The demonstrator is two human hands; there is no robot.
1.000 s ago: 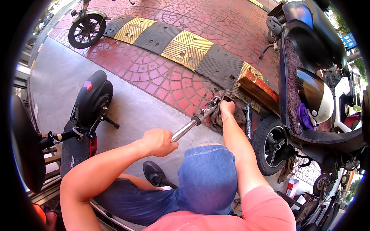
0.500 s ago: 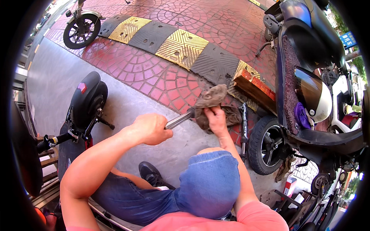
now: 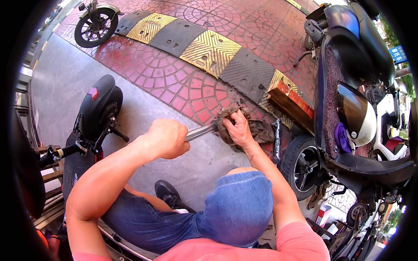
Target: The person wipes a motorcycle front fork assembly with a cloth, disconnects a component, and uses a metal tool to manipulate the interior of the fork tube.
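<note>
My left hand (image 3: 167, 138) is closed round a shiny metal tube (image 3: 201, 132) that slants away from me to the right. My right hand (image 3: 237, 128) is closed on a dirty brown rag (image 3: 227, 116) wrapped over the tube's far end, which the cloth hides. The rag's loose part (image 3: 261, 132) hangs to the right, beside a second silver tube-like part (image 3: 277, 141) on the red paving. My forearms reach in from the lower edge on either side of my denim-covered knee.
A black scooter (image 3: 357, 52) with a white helmet (image 3: 368, 128) fills the right. A wooden beam (image 3: 291, 106) lies beside a yellow-and-black ramp (image 3: 209, 52). A black vehicle part (image 3: 98, 106) is at my left. Another front wheel (image 3: 95, 29) stands upper left.
My left hand has risen in the picture, moving leftward with the tube. My right hand has come nearer and left, and the rag now covers the tube's far end, whose fitting showed earlier.
</note>
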